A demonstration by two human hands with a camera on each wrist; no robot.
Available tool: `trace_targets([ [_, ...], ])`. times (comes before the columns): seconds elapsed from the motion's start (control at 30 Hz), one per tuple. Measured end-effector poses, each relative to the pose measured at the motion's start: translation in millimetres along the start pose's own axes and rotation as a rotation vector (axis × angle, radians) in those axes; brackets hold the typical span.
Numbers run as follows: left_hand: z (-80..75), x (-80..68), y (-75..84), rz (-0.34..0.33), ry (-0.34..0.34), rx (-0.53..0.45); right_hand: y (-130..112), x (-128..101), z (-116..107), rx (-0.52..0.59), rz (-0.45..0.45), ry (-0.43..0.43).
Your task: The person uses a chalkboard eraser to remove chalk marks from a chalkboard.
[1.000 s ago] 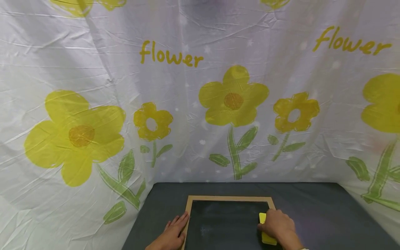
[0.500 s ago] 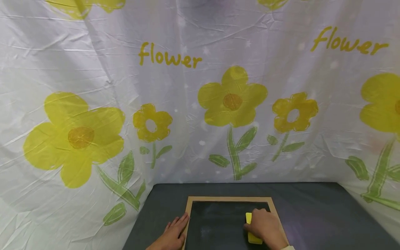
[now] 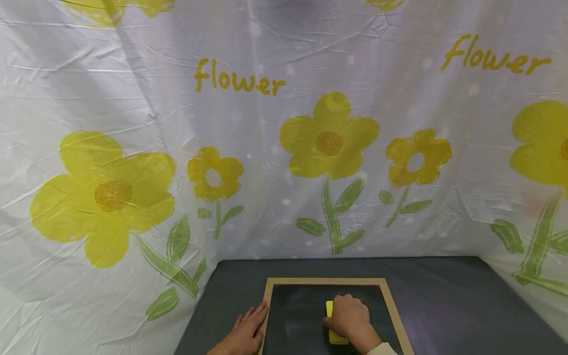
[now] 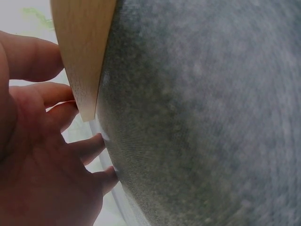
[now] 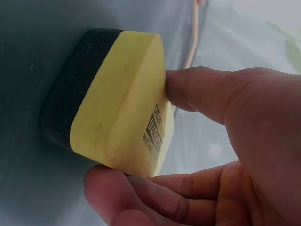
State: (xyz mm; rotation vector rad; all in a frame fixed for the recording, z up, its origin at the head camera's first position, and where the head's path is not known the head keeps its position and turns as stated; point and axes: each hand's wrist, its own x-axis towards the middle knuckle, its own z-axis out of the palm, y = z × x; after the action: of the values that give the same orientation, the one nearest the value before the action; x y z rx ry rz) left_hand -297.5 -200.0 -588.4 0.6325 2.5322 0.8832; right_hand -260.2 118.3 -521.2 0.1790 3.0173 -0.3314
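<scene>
Bare slate lay open on both sides of the right hand [image 3: 350, 318] on the chalkboard [image 3: 301, 315]. The left hand [image 3: 246, 331] blocked its left frame, and the flowered sheet [image 3: 266, 148] closed off the table's [image 3: 443, 305] far edge.

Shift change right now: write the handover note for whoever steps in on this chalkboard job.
Left hand: fingers flat, resting on the left side of the chalkboard's wooden frame, steadying it.
Right hand: grip on the yellow eraser, dark felt face against the chalkboard, near the board's middle.
Chalkboard lies flat on the grey table.
Done: the board's far part looks dark and clean.
Left: a faint chalk smudge just left of the eraser; the near part of the board is out of view.
</scene>
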Motion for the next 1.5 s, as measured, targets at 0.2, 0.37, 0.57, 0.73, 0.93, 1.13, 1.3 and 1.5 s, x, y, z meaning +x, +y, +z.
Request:
trace_targets([
  [0.2, -1.9, -1.9, -4.0, 0.032, -0.006, -0.001, -12, 2, 4, 0.009, -0.015, -0.009],
  [0.37, -1.7, -1.8, -5.9, 0.041, -0.015, 0.000, -22, 2, 8, 0.033, -0.053, -0.008],
  [0.57, 8.0, 11.8, -32.8, 0.045, -0.008, -0.014, -38, 2, 13, 0.055, -0.107, -0.019],
  [0.73, 14.2, 27.0, -59.9, 0.040, -0.012, -0.044, -49, 1, 16, 0.069, -0.140, -0.006],
  [0.93, 0.1, 0.7, -3.1, 0.010, -0.001, 0.009, -60, 0, 18, 0.053, -0.153, 0.020],
  [1.13, 2.1, -0.8, -2.0, 0.019, 0.016, 0.039, -69, 1, 20, 0.064, -0.151, 0.007],
  [1.3, 1.6, -1.7, -0.4, 0.026, 0.025, 0.040, -78, 1, 21, 0.049, -0.167, -0.004],
  [1.5, 2.1, -0.8, -0.2, 0.024, 0.030, 0.044, -85, 1, 23, 0.041, -0.186, -0.012],
])
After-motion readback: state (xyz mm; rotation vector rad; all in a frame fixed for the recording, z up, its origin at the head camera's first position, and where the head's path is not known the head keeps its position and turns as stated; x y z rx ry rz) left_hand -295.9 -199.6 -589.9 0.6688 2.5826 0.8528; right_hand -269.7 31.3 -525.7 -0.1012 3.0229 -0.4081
